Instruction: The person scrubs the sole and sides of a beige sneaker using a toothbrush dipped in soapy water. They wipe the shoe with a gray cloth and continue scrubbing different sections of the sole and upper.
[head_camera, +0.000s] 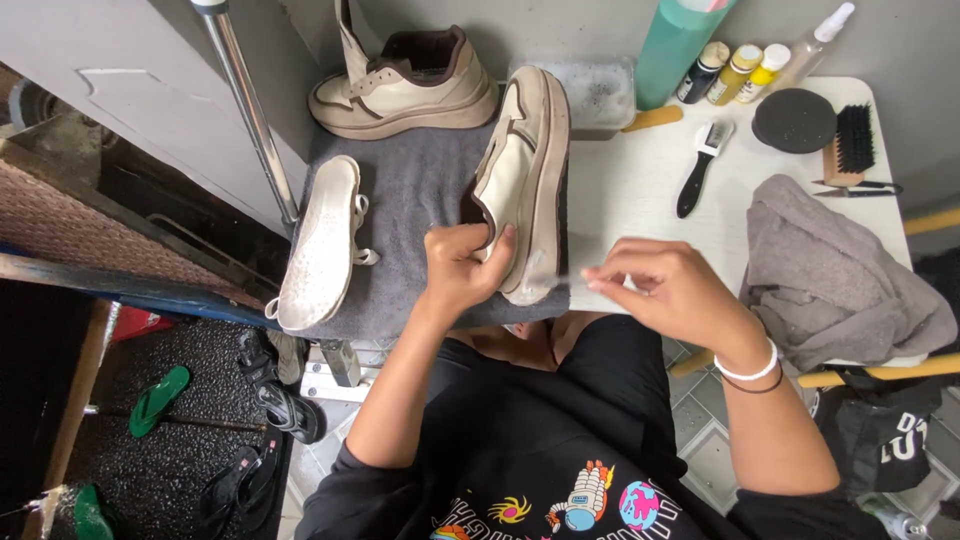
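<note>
A cream sneaker (525, 170) lies on its side on a grey towel (420, 200), sole edge turned right. My left hand (462, 265) grips its heel opening, fingers inside the collar. My right hand (665, 285) pinches a thin, motion-blurred brush (565, 277) whose tip meets the sole's lower edge. A second cream sneaker (410, 85) stands upright at the towel's far end. A white insole (322, 240) and laces lie at the towel's left.
On the white table (640, 190) lie a black-handled brush (700, 170), a black round sponge (793, 120), a wooden bristle brush (850, 145), a crumpled grey cloth (835, 275), small bottles (740, 70), a teal bottle (675, 45) and a soapy tub (598, 95). Sandals lie on the floor at left.
</note>
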